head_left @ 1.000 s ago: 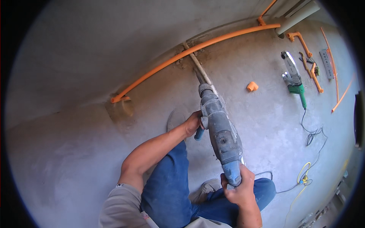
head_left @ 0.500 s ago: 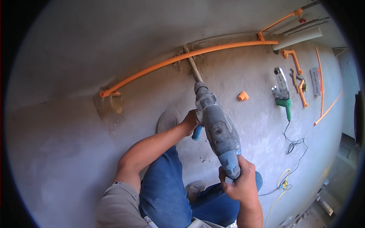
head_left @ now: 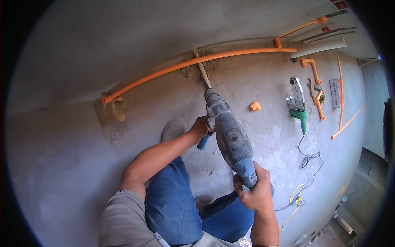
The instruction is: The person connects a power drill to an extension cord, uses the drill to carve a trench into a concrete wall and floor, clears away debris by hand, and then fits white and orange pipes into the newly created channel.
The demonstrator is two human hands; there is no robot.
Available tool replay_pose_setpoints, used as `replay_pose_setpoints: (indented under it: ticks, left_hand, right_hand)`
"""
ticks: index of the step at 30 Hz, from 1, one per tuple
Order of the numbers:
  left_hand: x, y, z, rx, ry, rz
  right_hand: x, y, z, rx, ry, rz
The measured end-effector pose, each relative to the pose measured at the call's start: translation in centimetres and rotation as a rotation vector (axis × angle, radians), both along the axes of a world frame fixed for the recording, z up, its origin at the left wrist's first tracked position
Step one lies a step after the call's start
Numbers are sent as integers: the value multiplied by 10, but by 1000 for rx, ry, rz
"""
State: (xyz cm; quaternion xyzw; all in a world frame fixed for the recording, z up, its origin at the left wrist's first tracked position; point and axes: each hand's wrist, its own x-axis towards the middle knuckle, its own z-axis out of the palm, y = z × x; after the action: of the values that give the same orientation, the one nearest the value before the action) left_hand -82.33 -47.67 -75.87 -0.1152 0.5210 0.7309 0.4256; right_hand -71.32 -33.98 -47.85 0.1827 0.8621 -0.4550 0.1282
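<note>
I hold a dusty grey rotary hammer (head_left: 231, 138) with blue handles, angled away from me. My left hand (head_left: 200, 127) is closed on its side handle by the front collar. My right hand (head_left: 256, 191) grips the rear handle. The nose points at a pale narrow pipe or strip (head_left: 202, 72) crossing beneath a long orange pipe (head_left: 234, 53), where the surface is chipped; I cannot make out the bit's tip. A loose orange elbow fitting (head_left: 254, 106) lies right of the hammer.
Right lie a green-handled pipe welder (head_left: 303, 120) with cord, orange assemblies (head_left: 314, 72), hand tools (head_left: 312, 90), a grey box (head_left: 335, 93) and thin pipes (head_left: 341, 107). A white pipe (head_left: 319, 48) stands upper right. My legs (head_left: 168, 197) are bent below; cables (head_left: 297, 201) trail at lower right.
The whole scene has shifted left and slightly down in view. The dark chisel seen beside the pale strip earlier is now hidden behind or in line with the hammer's nose. Both hands keep their grips.
</note>
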Motion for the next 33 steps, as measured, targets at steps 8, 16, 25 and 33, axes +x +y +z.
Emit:
replay_pose_setpoints:
  ticks: [8,16,25,33]
  left_hand:
    - [3,2,-13,-79,94,5]
    - [1,1,0,-176,167,-32]
    - [-2,-12,10,-125,94,-42]
    - [17,-4,10,-108,23,-42]
  right_hand:
    - [8,5,-15,19,38,45]
    - [29,18,-31,15,116,56]
    - [21,-6,-11,-36,77,-25]
    - [34,-6,2,53,80,-19]
